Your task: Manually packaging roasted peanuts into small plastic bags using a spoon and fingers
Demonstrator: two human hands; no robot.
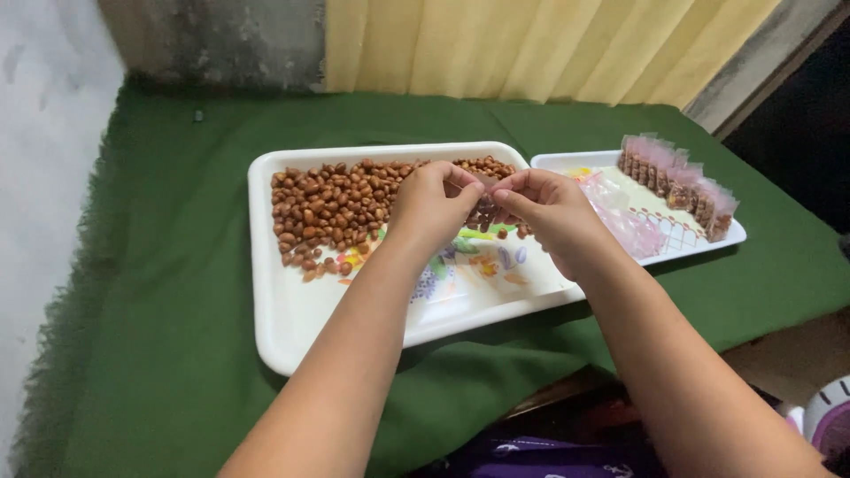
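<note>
Green cloth [177, 336] covers the table, with two white trays on it. Left hand [431, 208] and right hand [551, 212] meet over the big tray [292, 319], fingertips pinched on a small clear bag [485, 186] above the peanuts [341, 208]. A loose pinch could let nuts spill; filled packets [677, 181] stand nearby, easily toppled.

Green cloth [177, 292] over the table looks like matt felt, a bit fuzzy and frayed along its left edge. Both trays, the big one [283, 310] and the smaller one [567, 161], are smooth white plastic with a soft sheen. Peanuts [332, 208] have dull reddish-brown skins. Little packets [677, 181] at the smaller tray's far edge are clear glossy plastic film. Yellow curtain [531, 44] is plain matt fabric.
</note>
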